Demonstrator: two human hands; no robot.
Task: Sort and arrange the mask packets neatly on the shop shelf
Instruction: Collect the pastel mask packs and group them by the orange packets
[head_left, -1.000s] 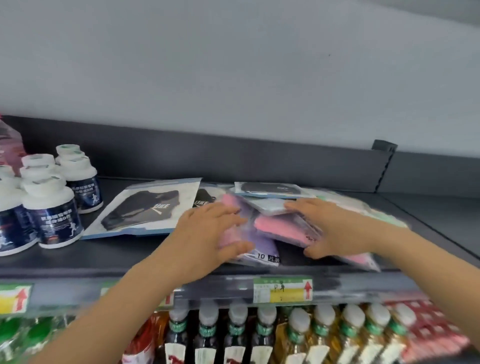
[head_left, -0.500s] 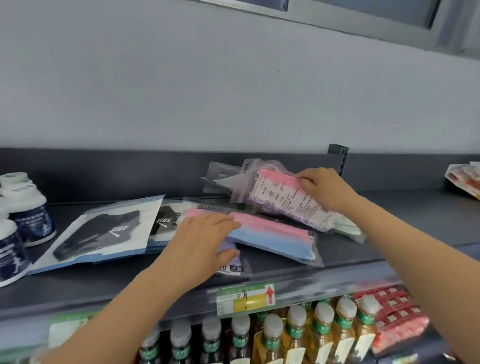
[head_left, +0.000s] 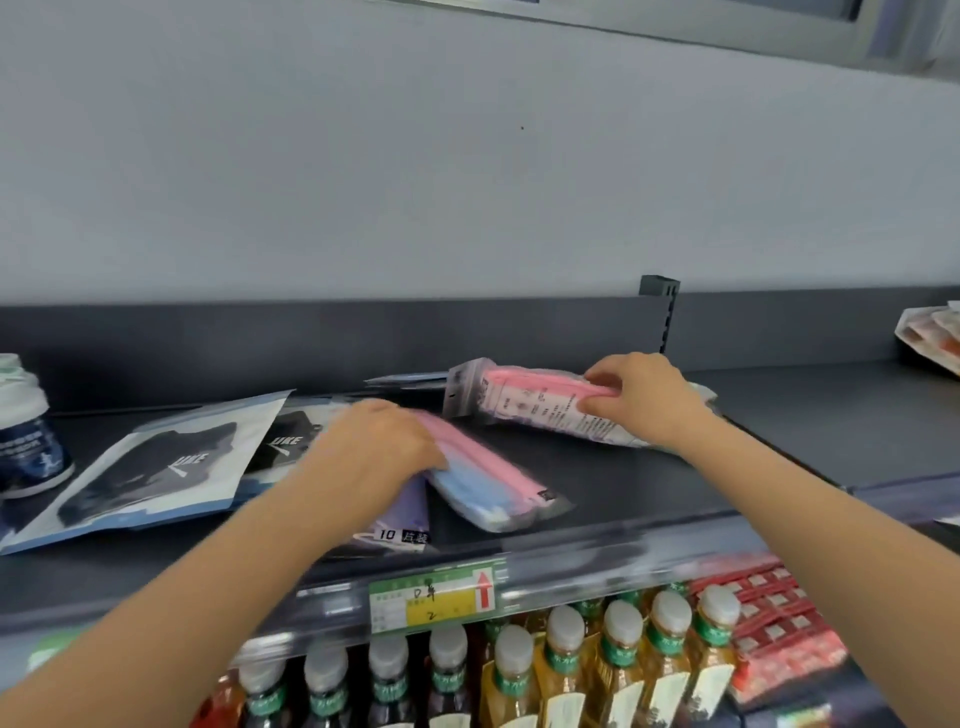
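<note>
Mask packets lie on a dark grey shelf (head_left: 649, 493). My right hand (head_left: 641, 400) grips a clear packet of pink masks with printed text (head_left: 530, 408), tilted on its edge at the middle right. My left hand (head_left: 382, 447) lies flat on a pink and blue packet (head_left: 493, 488) and a purple packet (head_left: 402, 519) near the front edge. Two flat packets of black masks (head_left: 156, 467) lie to the left, partly overlapping. Another packet edge (head_left: 405, 378) shows behind.
White-capped dark blue bottles (head_left: 26, 431) stand at the far left. More packets (head_left: 935, 338) sit at the far right of the shelf. A price tag (head_left: 431, 597) hangs on the front rail. Drink bottles (head_left: 561, 675) and red packs (head_left: 779, 623) fill the shelf below.
My right hand has lifted the pink printed packet off the pile and carried it back and right. My left hand stayed pressed on the pink-blue and purple packets. The camera has panned right.
</note>
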